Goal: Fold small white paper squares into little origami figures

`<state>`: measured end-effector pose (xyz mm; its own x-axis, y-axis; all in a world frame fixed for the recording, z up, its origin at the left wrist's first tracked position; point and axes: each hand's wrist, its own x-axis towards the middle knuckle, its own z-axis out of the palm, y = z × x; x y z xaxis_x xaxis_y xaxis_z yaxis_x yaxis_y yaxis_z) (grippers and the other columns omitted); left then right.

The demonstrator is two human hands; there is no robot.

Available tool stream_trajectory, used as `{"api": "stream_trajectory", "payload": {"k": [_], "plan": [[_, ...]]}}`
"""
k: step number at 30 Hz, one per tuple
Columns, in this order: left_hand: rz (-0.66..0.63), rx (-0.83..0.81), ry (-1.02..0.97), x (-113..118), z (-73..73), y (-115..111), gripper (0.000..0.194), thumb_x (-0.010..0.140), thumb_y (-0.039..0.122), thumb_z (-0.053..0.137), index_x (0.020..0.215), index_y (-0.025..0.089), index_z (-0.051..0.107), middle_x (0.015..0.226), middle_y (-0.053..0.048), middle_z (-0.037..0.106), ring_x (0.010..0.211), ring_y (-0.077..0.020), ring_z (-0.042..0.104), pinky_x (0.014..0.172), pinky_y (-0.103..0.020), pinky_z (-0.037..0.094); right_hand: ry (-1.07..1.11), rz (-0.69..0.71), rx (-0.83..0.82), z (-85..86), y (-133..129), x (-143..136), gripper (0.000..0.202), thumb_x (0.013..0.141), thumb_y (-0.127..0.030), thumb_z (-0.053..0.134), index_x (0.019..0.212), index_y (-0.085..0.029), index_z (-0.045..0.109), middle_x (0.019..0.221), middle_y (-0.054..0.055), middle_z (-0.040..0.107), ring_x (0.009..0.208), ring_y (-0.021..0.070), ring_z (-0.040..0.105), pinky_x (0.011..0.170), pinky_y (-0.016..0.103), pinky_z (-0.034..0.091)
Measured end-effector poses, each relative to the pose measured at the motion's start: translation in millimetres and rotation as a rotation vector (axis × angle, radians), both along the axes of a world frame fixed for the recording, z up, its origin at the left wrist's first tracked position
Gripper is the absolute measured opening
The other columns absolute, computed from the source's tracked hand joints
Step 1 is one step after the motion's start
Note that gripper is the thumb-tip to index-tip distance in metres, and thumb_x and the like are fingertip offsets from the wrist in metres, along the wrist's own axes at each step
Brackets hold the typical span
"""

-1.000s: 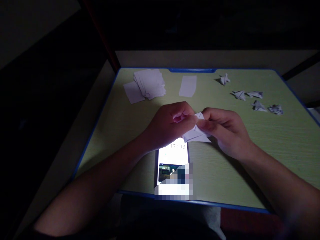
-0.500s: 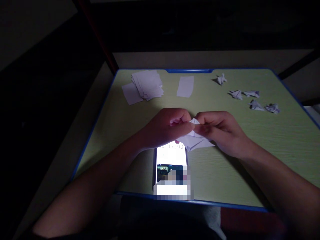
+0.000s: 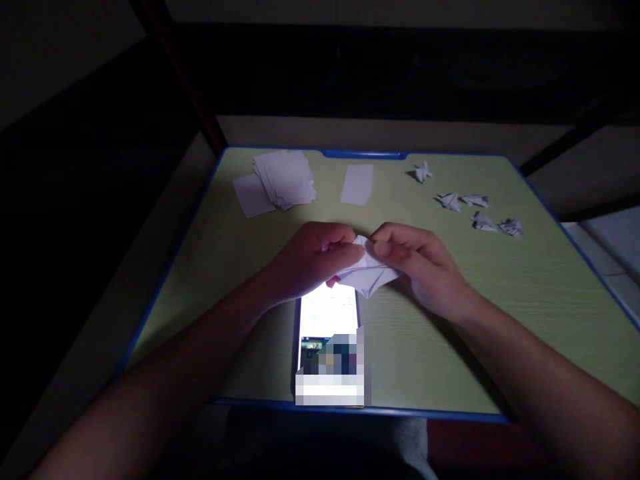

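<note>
Pinching the folded paper (image 3: 369,279) from both sides above the table (image 3: 425,360), near the lit smartphone's (image 3: 327,317) far end, the fingers of the left hand (image 3: 315,260) and right hand (image 3: 426,268) could, if pulling unevenly, tear it or skew its creases.

Dim scene, phone screen (image 3: 327,320) glaring white, pixelated lower down, shadows on table (image 3: 540,320)

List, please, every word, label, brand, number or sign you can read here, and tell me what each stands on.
No text can be read.
Phone screen: faint marks, too washed out to read; lower part pixelated.
Held paper: no legible writing.
Small folded papers: too small to tell.
</note>
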<state>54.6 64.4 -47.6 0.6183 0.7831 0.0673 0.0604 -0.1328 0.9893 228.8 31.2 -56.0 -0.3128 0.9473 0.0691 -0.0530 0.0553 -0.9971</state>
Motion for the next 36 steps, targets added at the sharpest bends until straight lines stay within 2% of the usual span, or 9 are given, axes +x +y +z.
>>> {"api": "stream_trajectory", "payload": {"k": [3,6,10,14,18,24,30,36], "plan": [[0.085,0.073,0.011,-0.6,-2.5,0.6,0.025,0.076,0.020,0.049,0.051,0.015,0.044,0.043,0.006,0.043,0.038,-0.0044,0.039,0.036,-0.016,0.028,0.007,0.016,0.013,-0.6,2.0,-4.0,0.020,0.084,-0.032,0.059,0.071,-0.017,0.057,0.056,-0.004,0.050,0.051,0.0071,0.045,0.046,0.021,0.032],[0.048,0.104,0.053,-1.5,-0.6,0.1,0.026,0.077,0.020,0.049,0.052,0.015,0.045,0.044,0.005,0.044,0.040,-0.0044,0.039,0.037,-0.016,0.029,-0.009,-0.014,0.039,0.5,2.8,-6.3,0.023,0.082,-0.032,0.062,0.068,-0.016,0.055,0.055,-0.005,0.048,0.048,0.0057,0.041,0.044,0.020,0.029],[-0.025,0.053,0.081,-1.5,4.4,-2.6,0.025,0.078,0.021,0.050,0.055,0.014,0.046,0.046,0.005,0.048,0.040,-0.0044,0.043,0.038,-0.015,0.031,-0.043,-0.035,0.074,2.2,0.7,-5.2,0.023,0.081,-0.031,0.062,0.066,-0.016,0.054,0.052,-0.006,0.046,0.046,0.0055,0.037,0.042,0.020,0.026],[-0.002,0.037,0.077,0.3,4.4,-3.6,0.021,0.078,0.026,0.053,0.061,0.013,0.052,0.049,0.005,0.048,0.042,-0.0057,0.046,0.038,-0.016,0.034,-0.070,-0.013,0.065,2.2,-2.0,-2.5,0.017,0.078,-0.025,0.065,0.067,-0.017,0.056,0.054,-0.005,0.050,0.047,0.0061,0.040,0.043,0.021,0.027],[0.010,0.059,0.039,1.1,2.4,-2.9,0.019,0.077,0.021,0.053,0.060,0.013,0.053,0.047,0.005,0.047,0.041,-0.0050,0.045,0.038,-0.016,0.032,-0.082,-0.018,0.067,0.4,-2.2,-0.6,0.016,0.080,-0.026,0.065,0.067,-0.017,0.058,0.054,-0.005,0.049,0.048,0.0065,0.040,0.043,0.021,0.026],[0.158,0.040,-0.170,1.3,-3.3,2.6,0.022,0.077,0.023,0.053,0.057,0.017,0.046,0.045,0.007,0.044,0.037,-0.0046,0.042,0.037,-0.017,0.034,0.038,-0.036,-0.006,-5.9,2.7,2.3,0.022,0.082,-0.042,0.061,0.075,-0.020,0.060,0.059,-0.003,0.053,0.055,0.0103,0.047,0.051,0.025,0.034],[0.185,0.078,-0.223,3.6,-7.2,3.1,0.023,0.080,0.022,0.053,0.059,0.017,0.046,0.047,0.007,0.044,0.040,-0.0041,0.043,0.038,-0.016,0.034,-0.049,0.046,-0.003,-3.0,0.6,-3.5,0.021,0.079,-0.033,0.066,0.066,-0.017,0.060,0.059,-0.002,0.057,0.055,0.0090,0.050,0.052,0.024,0.037],[0.241,0.085,-0.220,3.5,-6.6,2.5,0.022,0.081,0.025,0.054,0.061,0.017,0.049,0.049,0.006,0.049,0.040,-0.0038,0.045,0.038,-0.016,0.035,-0.048,-0.072,0.044,-5.2,1.6,-1.3,0.023,0.083,-0.033,0.062,0.067,-0.018,0.059,0.056,-0.003,0.054,0.051,0.0074,0.045,0.050,0.024,0.033]]}}
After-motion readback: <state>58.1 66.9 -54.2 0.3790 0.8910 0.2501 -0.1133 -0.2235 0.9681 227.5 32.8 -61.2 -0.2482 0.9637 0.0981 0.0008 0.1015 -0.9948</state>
